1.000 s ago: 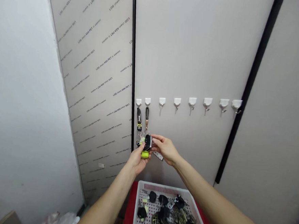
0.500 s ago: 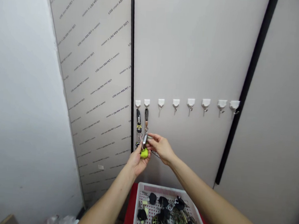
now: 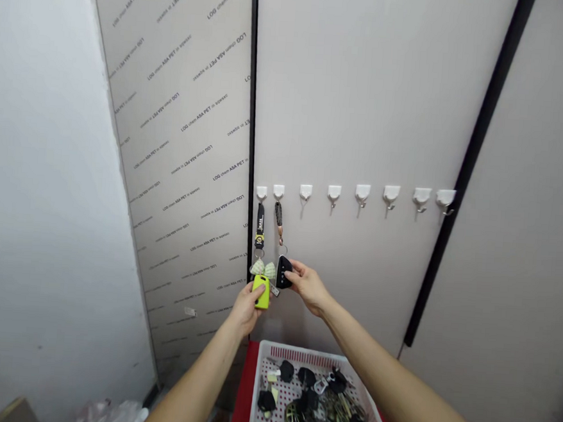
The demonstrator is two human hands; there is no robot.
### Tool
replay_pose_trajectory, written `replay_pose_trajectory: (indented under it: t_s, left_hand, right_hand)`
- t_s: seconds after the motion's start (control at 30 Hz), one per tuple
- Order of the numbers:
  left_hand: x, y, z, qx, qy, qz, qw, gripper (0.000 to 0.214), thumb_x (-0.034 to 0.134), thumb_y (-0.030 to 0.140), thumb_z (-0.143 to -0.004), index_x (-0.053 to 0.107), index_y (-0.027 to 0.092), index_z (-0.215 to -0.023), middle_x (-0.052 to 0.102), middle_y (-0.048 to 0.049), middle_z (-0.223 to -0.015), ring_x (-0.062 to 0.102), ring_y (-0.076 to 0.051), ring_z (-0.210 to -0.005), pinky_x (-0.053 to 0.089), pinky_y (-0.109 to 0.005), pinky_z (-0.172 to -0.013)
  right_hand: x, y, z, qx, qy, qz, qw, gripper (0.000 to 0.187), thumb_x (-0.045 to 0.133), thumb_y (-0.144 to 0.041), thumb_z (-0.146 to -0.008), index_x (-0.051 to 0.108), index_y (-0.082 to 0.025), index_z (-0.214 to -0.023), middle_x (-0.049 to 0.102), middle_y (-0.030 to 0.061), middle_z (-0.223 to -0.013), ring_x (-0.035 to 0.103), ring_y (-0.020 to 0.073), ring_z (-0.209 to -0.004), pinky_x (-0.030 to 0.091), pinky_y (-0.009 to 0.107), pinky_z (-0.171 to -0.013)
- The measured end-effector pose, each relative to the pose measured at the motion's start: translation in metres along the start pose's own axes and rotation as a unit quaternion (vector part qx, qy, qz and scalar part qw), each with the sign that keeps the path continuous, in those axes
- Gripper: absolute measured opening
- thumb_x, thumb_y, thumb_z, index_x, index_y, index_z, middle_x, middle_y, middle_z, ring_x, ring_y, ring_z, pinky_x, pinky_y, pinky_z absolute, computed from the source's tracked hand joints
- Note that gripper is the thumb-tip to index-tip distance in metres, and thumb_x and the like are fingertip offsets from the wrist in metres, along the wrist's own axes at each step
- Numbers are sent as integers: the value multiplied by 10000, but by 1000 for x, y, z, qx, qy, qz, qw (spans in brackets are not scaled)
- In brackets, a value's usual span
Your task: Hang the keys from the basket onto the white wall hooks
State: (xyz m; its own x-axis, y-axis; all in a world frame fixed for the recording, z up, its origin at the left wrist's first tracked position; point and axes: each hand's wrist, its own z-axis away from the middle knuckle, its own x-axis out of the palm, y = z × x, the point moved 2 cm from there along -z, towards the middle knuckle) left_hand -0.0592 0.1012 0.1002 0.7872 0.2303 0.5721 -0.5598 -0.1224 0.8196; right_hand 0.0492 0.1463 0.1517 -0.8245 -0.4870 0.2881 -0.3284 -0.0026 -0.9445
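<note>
A row of white wall hooks runs across the grey panel. From the first hook hangs a black strap with a pale bow and a lime-green key fob; my left hand grips that fob from below. The second hook carries a braided strap with a black key fob, pinched by the fingers of my right hand. The two fobs hang side by side, a little apart.
Below my arms, a white perforated basket with a red rim holds several black key fobs and keyrings, on a red surface. Six hooks to the right are bare. A black strip edges the panel. Crumpled plastic lies on the floor at lower left.
The two fobs were bunched together between my hands. Now they are separated: the green one hangs in my left hand, the black one has swung right in my right hand.
</note>
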Motion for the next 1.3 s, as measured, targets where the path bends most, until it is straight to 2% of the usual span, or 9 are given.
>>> replay_pose_trajectory:
  t_s: [0.17, 0.3, 0.6, 0.8, 1.0, 1.3]
  left_hand:
    - [-21, -6, -11, 18, 15, -80, 997, 225, 582, 227, -527, 485, 144, -712, 521, 11, -608, 480, -74, -535, 354, -183, -486]
    - [-32, -7, -20, 25, 38, -116, 992, 274, 591, 265, -501, 493, 147, -729, 522, 12, -607, 471, -76, -539, 369, -211, -524]
    - [-31, -7, -25, 33, 39, -132, 990, 259, 626, 219, -438, 507, 111, -642, 525, 16, -555, 460, -67, -513, 370, -198, -526]
    - [-31, -9, -21, 18, 22, -134, 991, 244, 613, 210, -473, 503, 113, -668, 535, 8, -564, 481, -72, -513, 374, -186, -503]
    - [-35, -11, -19, 7, 44, -149, 988, 216, 595, 130, -499, 482, 132, -683, 536, 18, -562, 509, -83, -511, 377, -180, -485]
    - [-30, -12, -10, -13, 26, -150, 988, 182, 579, 198, -548, 480, 122, -680, 534, 0, -574, 522, -84, -485, 386, -173, -453]
  right_hand:
    - [-5, 4, -10, 4, 14, 5, 1000, 246, 529, -117, -485, 502, -153, -727, 555, -50, -577, 493, 67, -540, 390, 211, -558]
    - [-9, 10, -20, -2, 43, 64, 997, 184, 506, -105, -507, 497, -138, -687, 546, -44, -561, 480, 60, -502, 377, 198, -516]
    - [-8, 19, -38, -22, 63, 145, 987, 107, 470, -114, -541, 493, -131, -644, 517, -45, -524, 452, 55, -476, 350, 181, -469]
    - [-4, 16, -27, -22, 28, 140, 989, 97, 510, -186, -528, 494, -133, -608, 519, -38, -540, 455, 62, -489, 357, 185, -459]
    - [-1, 9, -9, -38, 28, 153, 987, 152, 535, -236, -520, 495, -126, -618, 501, -39, -517, 437, 53, -461, 355, 179, -431]
    - [4, -3, 13, -20, -27, 125, 992, 226, 515, -335, -559, 484, -118, -613, 498, -34, -491, 441, 48, -412, 363, 179, -394]
